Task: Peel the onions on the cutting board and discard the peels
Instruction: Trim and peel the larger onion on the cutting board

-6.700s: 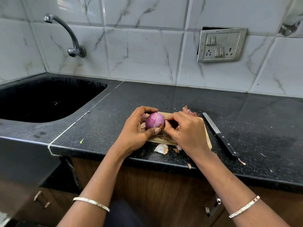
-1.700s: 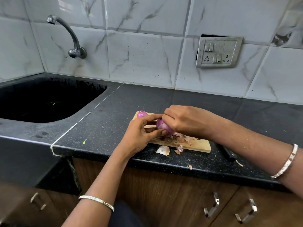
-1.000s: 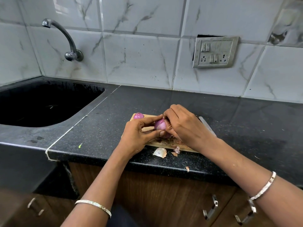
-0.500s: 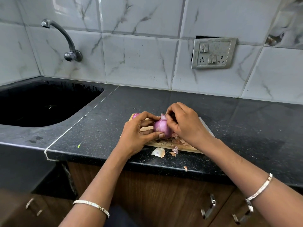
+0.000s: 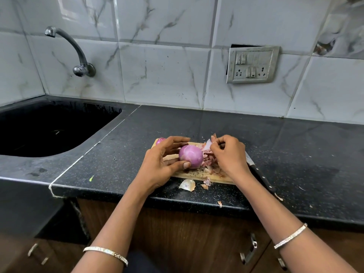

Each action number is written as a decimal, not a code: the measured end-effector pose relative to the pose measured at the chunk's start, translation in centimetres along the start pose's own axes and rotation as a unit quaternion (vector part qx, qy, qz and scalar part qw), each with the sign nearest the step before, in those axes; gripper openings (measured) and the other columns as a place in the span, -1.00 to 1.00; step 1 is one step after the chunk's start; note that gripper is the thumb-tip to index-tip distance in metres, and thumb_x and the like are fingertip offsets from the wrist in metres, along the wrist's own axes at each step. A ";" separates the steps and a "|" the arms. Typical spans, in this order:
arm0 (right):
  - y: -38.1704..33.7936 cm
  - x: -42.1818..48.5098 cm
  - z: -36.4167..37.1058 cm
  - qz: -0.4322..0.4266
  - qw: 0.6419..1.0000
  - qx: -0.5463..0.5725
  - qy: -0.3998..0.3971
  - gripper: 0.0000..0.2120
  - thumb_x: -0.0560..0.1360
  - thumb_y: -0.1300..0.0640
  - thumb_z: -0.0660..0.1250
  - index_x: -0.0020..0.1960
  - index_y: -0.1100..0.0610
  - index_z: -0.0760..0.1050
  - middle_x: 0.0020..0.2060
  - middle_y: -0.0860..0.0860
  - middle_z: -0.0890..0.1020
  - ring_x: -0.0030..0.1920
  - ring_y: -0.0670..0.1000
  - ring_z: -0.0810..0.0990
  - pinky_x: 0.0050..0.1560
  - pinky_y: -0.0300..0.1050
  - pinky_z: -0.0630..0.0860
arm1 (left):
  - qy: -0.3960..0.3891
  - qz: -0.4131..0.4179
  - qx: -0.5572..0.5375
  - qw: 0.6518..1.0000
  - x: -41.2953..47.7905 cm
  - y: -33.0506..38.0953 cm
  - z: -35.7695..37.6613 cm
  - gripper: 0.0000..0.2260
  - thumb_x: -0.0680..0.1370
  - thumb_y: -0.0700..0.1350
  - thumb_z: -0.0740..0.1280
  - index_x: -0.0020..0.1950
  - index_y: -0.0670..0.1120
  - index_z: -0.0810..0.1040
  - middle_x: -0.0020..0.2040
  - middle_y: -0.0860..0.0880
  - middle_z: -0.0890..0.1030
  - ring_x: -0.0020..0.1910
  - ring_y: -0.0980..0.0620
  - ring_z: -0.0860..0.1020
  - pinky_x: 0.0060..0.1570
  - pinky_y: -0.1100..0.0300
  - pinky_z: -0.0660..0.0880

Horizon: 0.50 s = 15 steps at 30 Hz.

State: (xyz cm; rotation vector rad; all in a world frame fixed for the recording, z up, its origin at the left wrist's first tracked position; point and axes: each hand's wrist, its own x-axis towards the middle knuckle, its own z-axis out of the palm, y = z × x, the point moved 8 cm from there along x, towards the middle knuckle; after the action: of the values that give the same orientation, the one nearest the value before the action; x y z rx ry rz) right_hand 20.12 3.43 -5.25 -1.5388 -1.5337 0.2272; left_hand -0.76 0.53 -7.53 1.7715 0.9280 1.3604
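A strip comes away: the left hand [image 5: 159, 166] still cradles the onion [image 5: 191, 156], thumb in front and fingers curled behind it, just above the cutting board [image 5: 183, 174]. Half a second ago the right hand [image 5: 230, 156] was pressed against the bulb's top. Now it has drawn off to the right, its fingertips pinching a pale strip of peel [image 5: 207, 145] that it has lifted clear. The side of the onion that shows is smooth and glossy purple, so this bulb looks all but peeled. A last check of its far side, hidden by the left hand's fingers, seems to be what remains for it.

A second onion [image 5: 160, 141] peeks out behind the left hand's knuckles at the board's far corner. It is mostly hidden, and I cannot tell whether it has been skinned.

As for places to put anything, the sink [image 5: 82, 119], well to the left of the left hand, is a dark basin showing only a small pale fleck I cannot identify. The board carries the heap of peels [image 5: 209, 163], which lies between the two hands and under the right palm. More scraps [image 5: 187, 185] have spilled onto the tabletop [image 5: 197, 123] just in front of the board, below the left thumb. A knife [image 5: 258, 174] lies beside the right wrist, untouched. No bin is in sight, so discarding has evidently not begun.
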 end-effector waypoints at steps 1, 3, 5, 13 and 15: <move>0.4 -0.1 -0.3 0.011 1.000 0.005 0.015 -0.82 0.55 0.15 0.36 -0.16 0.23 0.61 -0.30 0.02 0.65 -0.20 0.05 0.62 -0.15 -0.03 0.49 | -0.003 0.002 0.008 1.000 0.0 -0.1 0.0 -0.47 0.43 -0.31 0.57 0.33 0.05 0.59 0.22 0.04 0.65 0.23 0.11 0.61 0.13 0.21 0.60; 0.9 -0.2 -0.9 0.026 0.999 0.011 0.045 -0.84 0.54 0.13 0.38 -0.15 0.20 0.61 -0.30 -0.02 0.63 -0.19 0.04 0.61 -0.18 -0.07 0.45 | -0.006 0.015 0.039 0.999 0.1 -0.1 -0.1 -0.45 0.46 -0.29 0.55 0.37 0.11 0.58 0.24 0.04 0.62 0.20 0.10 0.60 0.13 0.27 0.58; 1.1 -0.3 -1.3 0.023 0.998 0.009 0.066 -0.85 0.53 0.12 0.41 -0.17 0.17 0.61 -0.31 -0.04 0.63 -0.19 0.03 0.63 -0.19 -0.11 0.42 | -0.010 0.028 0.067 0.997 0.2 0.0 0.0 -0.47 0.49 -0.27 0.52 0.39 0.14 0.56 0.24 0.06 0.59 0.18 0.10 0.58 0.14 0.32 0.55; -1.4 -1.4 -2.4 -0.079 0.989 0.039 0.115 -0.91 0.51 0.04 0.46 -0.12 0.05 0.64 -0.30 -0.16 0.65 -0.26 -0.16 0.62 -0.16 -0.17 0.57 | -0.007 0.042 0.117 0.992 0.2 0.5 0.3 -0.54 0.43 -0.10 0.46 0.32 0.13 0.60 0.25 0.05 0.52 0.29 0.07 0.52 0.22 0.20 0.55; -1.8 -1.7 -2.4 -0.096 0.989 0.025 0.109 -0.93 0.49 0.07 0.46 -0.16 0.05 0.65 -0.34 -0.16 0.64 -0.29 -0.16 0.62 -0.17 -0.14 0.57 | 0.004 0.046 0.136 0.990 0.3 0.6 0.3 -0.51 0.39 -0.09 0.52 0.31 0.06 0.57 0.21 0.08 0.57 0.22 0.12 0.55 0.17 0.23 0.56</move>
State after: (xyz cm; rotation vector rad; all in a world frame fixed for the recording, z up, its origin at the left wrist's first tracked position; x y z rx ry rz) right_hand 20.16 0.49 -3.42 -1.3204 -1.4770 -0.0128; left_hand -0.34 0.43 -6.96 2.0354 1.0902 1.3505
